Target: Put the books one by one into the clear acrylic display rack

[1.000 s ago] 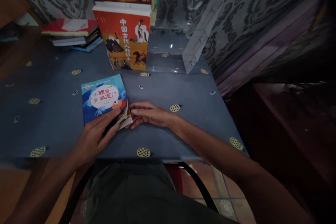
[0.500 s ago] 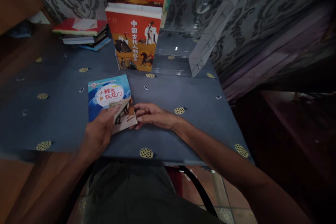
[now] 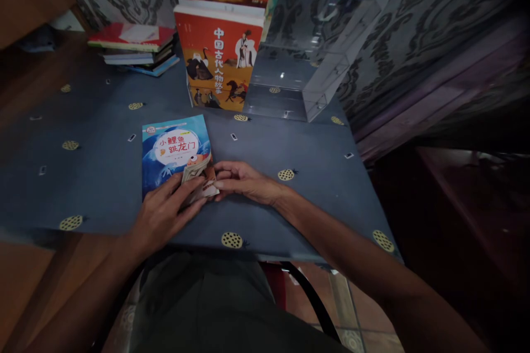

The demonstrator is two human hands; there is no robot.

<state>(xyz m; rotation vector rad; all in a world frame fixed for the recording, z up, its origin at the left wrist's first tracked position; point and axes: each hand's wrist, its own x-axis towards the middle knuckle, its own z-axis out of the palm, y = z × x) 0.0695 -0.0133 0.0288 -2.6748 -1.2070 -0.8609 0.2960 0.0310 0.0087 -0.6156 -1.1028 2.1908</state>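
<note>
Blue book [image 3: 176, 146] on bench [image 3: 285, 220]. Right hand [image 3: 244, 183] pinches its near right corner. Left hand [image 3: 163, 212] on curled pages [image 3: 194, 172], can't tell if gripping.

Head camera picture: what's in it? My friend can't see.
A person's left hand and right hand touch the curled corner of a blue book on a patterned tablecloth. Behind are red books, a clear rack and a book stack.

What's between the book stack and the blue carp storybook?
In the head view, blue-grey tablecloth with a printed yellow pineapple lies between the book stack and storybook.
</note>
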